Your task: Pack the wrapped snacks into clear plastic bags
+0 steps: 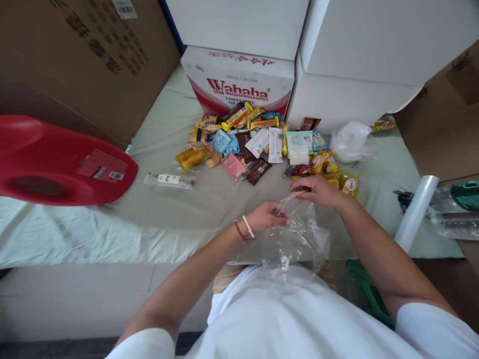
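Observation:
A clear plastic bag (295, 239) hangs in front of my body over the table's near edge, its top edge gathered between my hands. My left hand (267, 217), with bracelets at the wrist, pinches one side of that edge. On the other side, my right hand (316, 191) grips it with curled fingers. The bag looks crumpled, and nothing can be made out inside it. Just beyond my hands lies a heap of wrapped snacks (258, 144), with yellow bread packs (325, 164) closest to my right hand.
A Wahaba carton (239, 85) and white boxes (348, 99) stand behind the snacks. A red plastic object (71, 164) lies at left, near a long clear packet (170, 180). To the right are a white bundled bag (352, 142), a plastic roll (417, 214) and bottles (456, 209).

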`<state>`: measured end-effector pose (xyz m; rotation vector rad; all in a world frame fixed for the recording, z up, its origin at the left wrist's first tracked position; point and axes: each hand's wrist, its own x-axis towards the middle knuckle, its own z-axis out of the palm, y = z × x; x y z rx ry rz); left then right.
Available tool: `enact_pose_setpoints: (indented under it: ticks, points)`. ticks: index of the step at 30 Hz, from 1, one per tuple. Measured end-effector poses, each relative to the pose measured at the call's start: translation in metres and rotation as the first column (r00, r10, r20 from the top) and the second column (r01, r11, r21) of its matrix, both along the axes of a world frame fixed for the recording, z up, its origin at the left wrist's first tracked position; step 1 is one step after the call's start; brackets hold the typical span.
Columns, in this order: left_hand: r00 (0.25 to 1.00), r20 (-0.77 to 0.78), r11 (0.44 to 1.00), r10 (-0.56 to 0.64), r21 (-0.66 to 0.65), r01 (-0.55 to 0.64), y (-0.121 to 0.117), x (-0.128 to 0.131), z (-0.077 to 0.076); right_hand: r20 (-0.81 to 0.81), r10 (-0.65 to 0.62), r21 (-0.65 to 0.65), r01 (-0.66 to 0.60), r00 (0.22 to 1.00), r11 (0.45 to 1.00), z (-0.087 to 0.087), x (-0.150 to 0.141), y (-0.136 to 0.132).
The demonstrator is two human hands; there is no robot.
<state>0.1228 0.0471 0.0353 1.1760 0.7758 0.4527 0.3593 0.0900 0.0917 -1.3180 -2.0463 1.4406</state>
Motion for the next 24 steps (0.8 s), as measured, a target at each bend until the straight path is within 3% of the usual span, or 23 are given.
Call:
enact_pose_setpoints:
  ticks: [2,4,7,9,11,15,18,21,23,24]
  points:
    - [0.997,-0.02,0.995,0.08,-0.054,-0.081,-0.002,-0.007,-0.004,-0.047,0.005,-0.208,-0.014,0.999,0.978,-0.007,0.009,-0.002]
    - [0.971,-0.045,0.968,0.236,-0.077,-0.239,-0.003,-0.015,-0.009,-0.117,0.036,-0.385,-0.078,0.993,0.919,-0.016,0.016,-0.006]
    - [0.912,-0.076,0.916,0.402,0.046,-0.4,-0.002,-0.024,-0.015,-0.13,-0.032,-0.428,-0.027,0.991,0.903,-0.031,0.013,-0.015]
    - [0.912,-0.101,0.912,0.397,0.155,-0.38,-0.001,-0.03,-0.016,-0.126,-0.192,-0.377,0.133,0.973,0.917,-0.039,0.004,-0.022]
    - [0.939,-0.123,0.934,0.322,0.202,-0.294,0.003,-0.038,-0.014,-0.186,-0.391,-0.342,0.314,0.901,0.886,-0.045,-0.007,-0.027]
    - [0.974,-0.125,0.973,0.19,0.155,-0.17,0.024,-0.067,-0.004,-0.34,-0.655,-0.43,0.508,0.675,0.746,-0.051,-0.026,-0.035]
    - [0.932,-0.275,0.957,0.235,0.231,-0.173,0.05,-0.096,0.005,-0.251,-0.752,-0.457,0.61,0.609,0.647,-0.06,-0.035,-0.036]
    - [0.729,-0.474,0.837,0.495,0.484,-0.254,0.067,-0.118,0.016,-0.121,-0.757,-0.34,0.69,0.642,0.639,-0.069,-0.04,-0.034]
    - [0.57,-0.452,0.697,0.686,0.632,-0.337,0.064,-0.122,0.024,-0.052,-0.714,-0.195,0.694,0.698,0.693,-0.073,-0.044,-0.032]
    - [0.534,-0.398,0.627,0.746,0.69,-0.361,0.059,-0.119,0.028,-0.016,-0.692,-0.113,0.687,0.721,0.718,-0.075,-0.046,-0.032]
